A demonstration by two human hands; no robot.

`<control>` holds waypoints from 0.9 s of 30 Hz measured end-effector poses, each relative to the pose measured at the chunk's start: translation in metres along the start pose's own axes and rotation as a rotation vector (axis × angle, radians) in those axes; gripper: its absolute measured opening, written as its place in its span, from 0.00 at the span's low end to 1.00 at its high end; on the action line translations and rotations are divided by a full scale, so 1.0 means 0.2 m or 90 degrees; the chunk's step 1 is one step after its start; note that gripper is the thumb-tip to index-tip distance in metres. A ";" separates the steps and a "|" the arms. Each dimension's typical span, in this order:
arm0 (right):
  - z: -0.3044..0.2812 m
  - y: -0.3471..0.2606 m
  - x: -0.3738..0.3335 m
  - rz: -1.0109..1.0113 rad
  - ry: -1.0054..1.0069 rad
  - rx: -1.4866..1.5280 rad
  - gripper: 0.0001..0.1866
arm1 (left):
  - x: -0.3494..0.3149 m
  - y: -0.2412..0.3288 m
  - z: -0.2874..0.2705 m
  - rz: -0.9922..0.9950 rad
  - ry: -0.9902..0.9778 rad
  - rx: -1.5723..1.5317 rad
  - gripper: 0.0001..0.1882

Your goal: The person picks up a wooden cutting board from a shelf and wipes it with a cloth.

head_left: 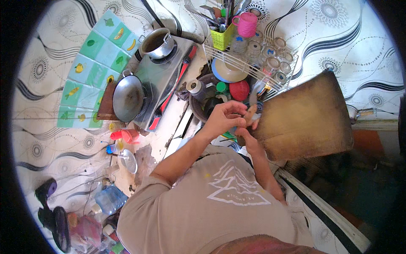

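Note:
In front of my chest, my left hand [228, 116] and my right hand [250, 137] meet with bent fingers. Between their fingertips stands a slim light-brown piece [250, 113], like a wooden handle. A blurred greyish, blade-like shape [254, 91] rises above it; I cannot tell whether the two are joined. Something dark brown shows at my right palm, too hidden to name. Just beyond my hands sits a dark basin [196, 108] holding a metal mug [195, 86], a red round item [239, 90] and a white plate [228, 71].
Left stands a two-burner stove [163, 80] with a pot [157, 44] and a wok [128, 98]. A wire rack [237, 57] carries upturned glasses [270, 53], a pink mug [245, 24] and a yellow-green utensil basket [222, 38]. A large brown board [304, 118] leans at right.

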State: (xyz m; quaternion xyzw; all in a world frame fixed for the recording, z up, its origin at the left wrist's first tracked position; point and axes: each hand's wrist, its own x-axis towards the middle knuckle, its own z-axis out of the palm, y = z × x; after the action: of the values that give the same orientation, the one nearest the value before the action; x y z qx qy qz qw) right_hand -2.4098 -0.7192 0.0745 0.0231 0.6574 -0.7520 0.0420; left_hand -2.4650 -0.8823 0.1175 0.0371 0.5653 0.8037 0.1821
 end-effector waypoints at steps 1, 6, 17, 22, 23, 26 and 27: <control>-0.02 0.04 0.00 -0.008 0.037 0.057 0.22 | 0.06 -0.01 -0.05 0.007 0.013 0.015 0.21; -0.09 0.02 0.01 0.057 0.221 0.039 0.21 | 0.60 0.13 -0.48 0.120 0.126 0.367 0.21; 0.30 -0.02 0.07 0.088 0.519 0.006 0.22 | 1.66 0.68 -0.76 0.444 0.061 0.644 0.22; 0.40 -0.06 0.12 0.112 0.589 0.036 0.21 | 1.71 0.69 -0.81 0.437 0.034 0.612 0.14; 0.40 -0.06 0.14 0.113 0.592 0.030 0.22 | 1.70 0.70 -0.82 0.444 0.031 0.620 0.13; 0.41 -0.05 0.16 0.105 0.583 0.010 0.22 | 1.69 0.70 -0.82 0.463 0.051 0.633 0.11; 0.40 -0.05 0.17 0.094 0.572 0.000 0.22 | 1.67 0.72 -0.81 0.449 0.066 0.627 0.10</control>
State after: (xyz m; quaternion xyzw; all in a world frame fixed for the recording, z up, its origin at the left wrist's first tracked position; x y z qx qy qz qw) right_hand -2.4436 -0.7982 0.0928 0.3939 0.6071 -0.6623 -0.1939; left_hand -2.8552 -0.9588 0.1435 0.2628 0.8324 0.4604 -0.1614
